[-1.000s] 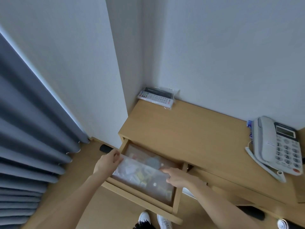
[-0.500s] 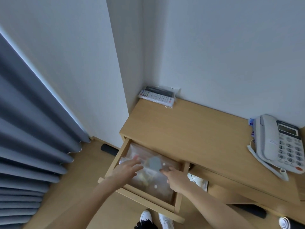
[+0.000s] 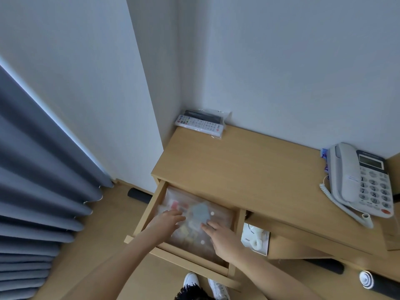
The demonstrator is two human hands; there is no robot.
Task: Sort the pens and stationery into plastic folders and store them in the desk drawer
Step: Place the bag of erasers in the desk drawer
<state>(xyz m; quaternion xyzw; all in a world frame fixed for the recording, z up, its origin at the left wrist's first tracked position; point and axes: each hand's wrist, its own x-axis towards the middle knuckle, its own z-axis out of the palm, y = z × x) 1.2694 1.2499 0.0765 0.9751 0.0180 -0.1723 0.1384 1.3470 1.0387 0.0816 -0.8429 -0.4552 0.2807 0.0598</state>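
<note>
drawer (image 3: 149, 213) open at desk's (image 3: 249, 169) 7 o'clock | folder (image 3: 194, 221) of small stationery lies flat inside | left hand (image 3: 165, 220), right hand (image 3: 223, 234) flat on it, fingers straight, gripping nothing | phone (image 3: 359, 180) at 3 o'clock

Soft, cool daylight coming in along the edge of the grey pleated curtain (image 3: 32, 191), white walls (image 3: 281, 61) looking bluish and evenly lit, shadows staying faint, wide-angle lens bending straight lines at the edges, hands and translucent folder slightly blurring.

A light wooden desk (image 3: 238, 169) stands in a white-walled corner, grey curtains (image 3: 32, 191) hanging left over wood-toned floor (image 3: 108, 234).
</note>
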